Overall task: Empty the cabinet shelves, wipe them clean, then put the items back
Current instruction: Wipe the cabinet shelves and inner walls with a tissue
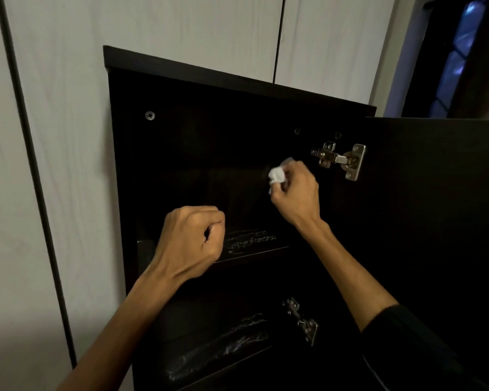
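A dark brown cabinet (pixel 181 88) stands open before me against a pale wall. My right hand (pixel 295 190) is inside the upper compartment and grips a crumpled white tissue (pixel 276 176) near the back right. My left hand (pixel 191 238) is curled into a fist with nothing in it, in front of the upper shelf (pixel 254 248). That shelf and the lower shelf (pixel 218 354) show shiny smeared streaks. No items are visible on either shelf.
The cabinet door (pixel 435 207) hangs open on the right, held by an upper metal hinge (pixel 340 159) and a lower hinge (pixel 302 320). Pale wardrobe panels (pixel 54 136) rise behind and to the left. A dark window (pixel 458 60) is at the top right.
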